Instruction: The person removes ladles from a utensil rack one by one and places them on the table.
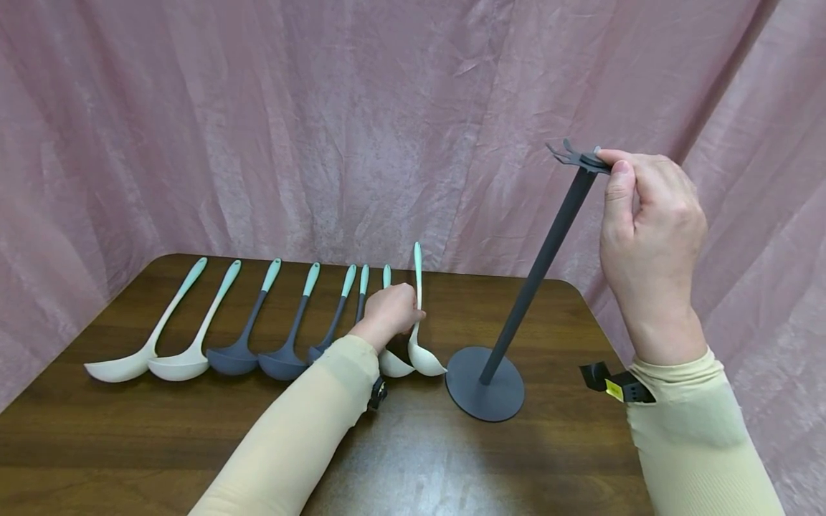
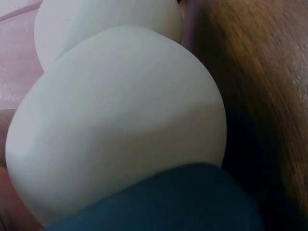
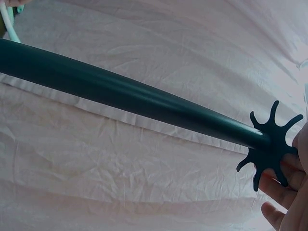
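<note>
Head view, item list.

1. Utensil stand: dark grey, matt, prob. metal. Round flat base on table; slim straight pole, tilted w/ top leaning to the right. Star-shaped hook crown at top, thin flat prongs. Right hand pinches the crown, thumb on near edge, fingers curled behind. Right wrist view: smooth pole runs diagonally, prongs splayed like a cog, fingertips under them.

2. White ladle: matt silicone look, deep rounded bowl, thin stem, mint-green handle tip. Stands nearly upright, bowl on table just left of stand base, not touching it as far as seen. Left hand curled round the stem mid-length. Left wrist view: white bowls fill frame, smooth, soft sheen; dark grey bowl edge at bottom.

3. Second white ladle: bowl beside item 2, partly hidden by the left hand.

4. Row lying flat, handles pointing to backdrop, bowls near side by side: two white ladles, then dark grey ladles, all w/ mint tips. Exact count near the hand unclear.

5. Table: dark brown wood grain, glossy, rounded corners.

6. Backdrop: pink crushed-velvet-type cloth, creased.

7. Sleeves: beige, fine knit, both arms.
</note>
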A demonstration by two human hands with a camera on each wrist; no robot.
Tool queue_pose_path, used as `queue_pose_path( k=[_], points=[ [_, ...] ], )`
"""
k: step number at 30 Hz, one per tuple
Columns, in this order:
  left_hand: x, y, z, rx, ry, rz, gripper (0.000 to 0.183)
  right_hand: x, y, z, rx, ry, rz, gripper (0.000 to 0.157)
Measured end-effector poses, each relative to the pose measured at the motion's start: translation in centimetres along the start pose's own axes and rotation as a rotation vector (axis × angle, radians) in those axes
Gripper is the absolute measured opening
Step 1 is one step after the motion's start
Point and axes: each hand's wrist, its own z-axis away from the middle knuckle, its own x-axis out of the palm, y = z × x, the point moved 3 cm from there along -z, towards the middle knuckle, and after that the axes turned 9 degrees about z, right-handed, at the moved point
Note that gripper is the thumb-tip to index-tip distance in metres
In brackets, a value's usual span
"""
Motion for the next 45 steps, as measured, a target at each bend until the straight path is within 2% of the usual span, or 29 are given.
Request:
queue_pose_path(
  k=[19,40,45],
  points=[
    [0.9,-0.5,0.0,-0.023,-0.036,-0.083,0.048,0.0,-0.2,0.1,0.013,0.011,0.006,0.038],
    [1.2,-0.2,0.4,-0.022,-0.041,-0.112,0.044,0.0,-0.2,0.3,0.025,-0.002,0.016,0.038],
    [1.4,-0.5,-0.3,-0.038,-0.057,-0.102,0.041,0.1,-0.4,0.2,0.053,-0.023,0.014,0.037]
  ],
)
